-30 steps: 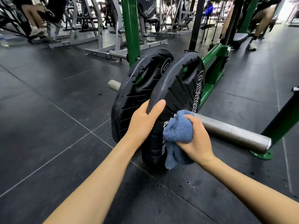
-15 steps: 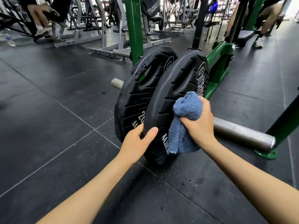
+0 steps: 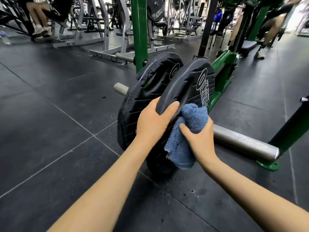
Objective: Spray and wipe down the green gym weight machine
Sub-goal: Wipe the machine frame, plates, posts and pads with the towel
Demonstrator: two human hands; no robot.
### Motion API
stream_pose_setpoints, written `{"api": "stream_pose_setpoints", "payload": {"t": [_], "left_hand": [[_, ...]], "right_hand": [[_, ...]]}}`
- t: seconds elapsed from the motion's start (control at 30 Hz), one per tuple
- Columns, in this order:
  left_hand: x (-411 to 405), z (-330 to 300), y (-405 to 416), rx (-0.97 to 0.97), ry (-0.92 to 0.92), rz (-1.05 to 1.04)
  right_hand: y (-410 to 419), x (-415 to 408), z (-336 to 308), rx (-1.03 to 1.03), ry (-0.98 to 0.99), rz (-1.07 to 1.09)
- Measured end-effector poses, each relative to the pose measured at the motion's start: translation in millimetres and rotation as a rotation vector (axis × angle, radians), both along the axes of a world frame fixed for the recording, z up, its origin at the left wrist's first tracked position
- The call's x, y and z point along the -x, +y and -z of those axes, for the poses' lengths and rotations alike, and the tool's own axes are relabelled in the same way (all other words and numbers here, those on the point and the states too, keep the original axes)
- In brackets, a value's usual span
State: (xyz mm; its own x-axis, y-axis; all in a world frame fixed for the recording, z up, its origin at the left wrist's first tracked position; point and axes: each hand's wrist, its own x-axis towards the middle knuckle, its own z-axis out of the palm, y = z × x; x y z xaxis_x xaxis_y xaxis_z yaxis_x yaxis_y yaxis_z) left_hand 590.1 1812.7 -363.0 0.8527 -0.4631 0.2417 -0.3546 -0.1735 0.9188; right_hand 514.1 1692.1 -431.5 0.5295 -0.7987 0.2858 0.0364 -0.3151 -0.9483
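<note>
My left hand point(image 3: 154, 122) wraps the rim of the near weight plate point(image 3: 187, 91), thumb across the outer edge and fingers curled behind it, so that grip is closed on the plate. My right hand point(image 3: 199, 139) has a closed grip on the blue towel point(image 3: 187, 131), bunched in the fingers and pressed against the plate's face, with a loose tail hanging below my palm.

The plate sits on the steel sleeve point(image 3: 242, 143) of the green machine point(image 3: 222, 76), just beside a second plate point(image 3: 145, 101) further along the same sleeve. That far plate shows wet droplets along its upper rim, and there are spots of spray on the floor point(image 3: 50, 131) beneath.

I judge the plate to be heavy, rigid and rubber-coated; with spray on it the rim may be slick, so I take it at the edge where my thumb can hook over, rather than on the flat face. It should turn on the sleeve rather than lift. The towel is soft and light and bunches easily, so I keep it wadded to get pressure into the ribbed grooves.
</note>
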Motion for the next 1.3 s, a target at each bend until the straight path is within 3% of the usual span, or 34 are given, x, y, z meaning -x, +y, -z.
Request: {"api": "stream_pose_setpoints", "payload": {"t": [0.13,0.37,0.5,0.63,0.77,0.9,1.0,1.13,1.23,1.3], "left_hand": [[4.9,9.3,0.4,0.029,-0.030,-0.073],[10.0,29.1,16.5,0.044,-0.003,-0.022],[5.5,35.3,24.7,-0.060,-0.047,0.031],[-1.7,18.1,17.0,-0.002,0.051,0.047],[3.7,8.9,5.1,0.021,0.109,-0.009],[6.5,10.8,3.8,0.010,0.100,-0.044],[8.0,13.9,4.1,0.022,0.090,-0.057],[5.1,18.1,9.8,0.018,0.126,-0.032],[-4.7,4.5,8.8,-0.011,0.131,0.066],[-5.0,-6.6,2.3,-0.023,0.055,0.095]], "right_hand": [[5.9,3.9,5.9,-0.016,0.084,0.013],[-11.6,-11.6,-64.3,0.256,0.017,0.139],[-9.6,-13.8,-63.8,0.544,0.266,0.181],[10.2,7.6,-30.7,0.905,0.573,0.114],[17.7,24.7,-22.0,0.904,0.626,-0.129],[-5.4,10.6,-60.0,0.850,0.500,0.106],[2.8,-5.9,-60.3,0.915,0.572,0.232],[28.7,5.7,-19.5,1.074,0.584,0.120],[23.2,19.7,-5.6,0.713,0.527,-0.133],[10.8,23.2,-12.3,0.532,0.375,-0.125]]}}
